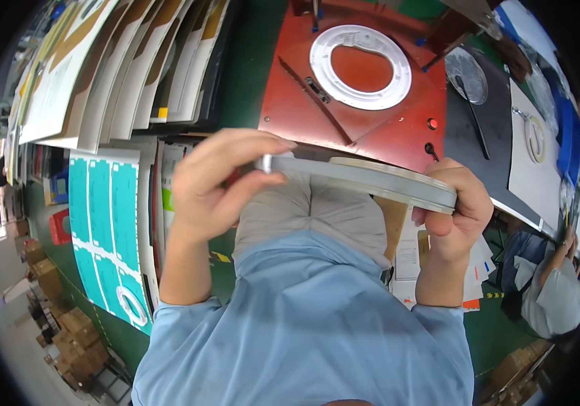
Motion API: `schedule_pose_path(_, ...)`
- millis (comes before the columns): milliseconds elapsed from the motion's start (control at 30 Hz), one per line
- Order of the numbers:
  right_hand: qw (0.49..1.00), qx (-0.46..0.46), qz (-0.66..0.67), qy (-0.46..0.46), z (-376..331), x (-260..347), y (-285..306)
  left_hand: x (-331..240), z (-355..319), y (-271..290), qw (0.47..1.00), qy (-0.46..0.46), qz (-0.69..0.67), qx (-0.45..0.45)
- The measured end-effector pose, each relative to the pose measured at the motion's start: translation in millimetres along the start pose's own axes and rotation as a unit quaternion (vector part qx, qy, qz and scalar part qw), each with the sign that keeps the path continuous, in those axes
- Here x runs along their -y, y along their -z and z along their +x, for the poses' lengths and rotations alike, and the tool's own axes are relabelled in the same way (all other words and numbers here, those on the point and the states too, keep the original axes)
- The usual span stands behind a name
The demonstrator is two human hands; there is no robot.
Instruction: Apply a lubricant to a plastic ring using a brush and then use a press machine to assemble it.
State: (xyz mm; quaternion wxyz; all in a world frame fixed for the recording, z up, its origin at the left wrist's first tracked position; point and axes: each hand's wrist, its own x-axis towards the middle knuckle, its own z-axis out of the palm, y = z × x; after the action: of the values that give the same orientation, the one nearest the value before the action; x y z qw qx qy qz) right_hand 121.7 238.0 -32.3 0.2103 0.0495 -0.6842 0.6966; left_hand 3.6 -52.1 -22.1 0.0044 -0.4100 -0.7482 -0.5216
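In front of my lap I hold a roll of grey tape point(388, 181), seen nearly edge-on. The fingers of my right hand point(464, 201) are wrapped round its right edge. My left hand point(205, 179) pinches the whitish end point(268, 163) of a grey strip, which stretches straight across to the roll. Beyond my hands a white oval ring point(399, 71) lies on a red metal work surface point(378, 132). The front edge of that surface is just past the roll.
Large white-and-brown boards point(67, 101) stand in a row at the left, above a teal panel point(104, 203). A red button point(432, 124) sits on the work surface. Right of it, a black table point(479, 128) bears another ring point(536, 139). A co-worker point(555, 298) is at the far right.
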Motion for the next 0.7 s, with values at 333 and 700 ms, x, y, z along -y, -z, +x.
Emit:
schedule_pose_path(333, 0.980, 0.124, -0.137, 0.076, 6, -2, 5, -25, 1, 38, 0.980, -0.117, 0.159, -0.035)
schedule_pose_path(700, 0.972, 0.150, -0.170, 0.057, 7, 2, 9, -35, -4, 45, 0.970, -0.126, 0.207, -0.021)
